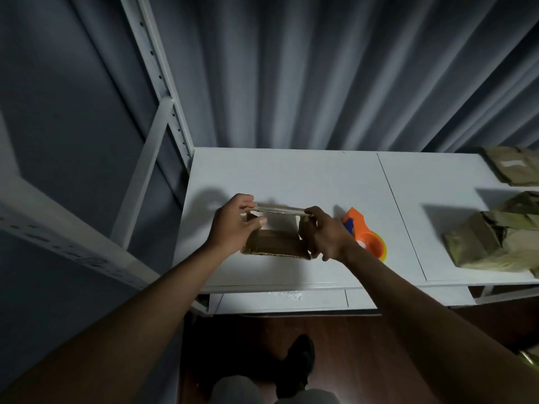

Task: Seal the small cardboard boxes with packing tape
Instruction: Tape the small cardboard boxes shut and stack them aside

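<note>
Head view: small cardboard box on white table, unsealed | left hand and right hand each grip one end, fingers pinching far flap | I'd fold flaps flush before reaching orange tape dispenser just right | more boxes far right.

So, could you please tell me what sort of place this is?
Probably a small packing or storage room: a white table with an orange tape dispenser, flattened cardboard boxes waiting at right, and metal shelving beside it.
</note>
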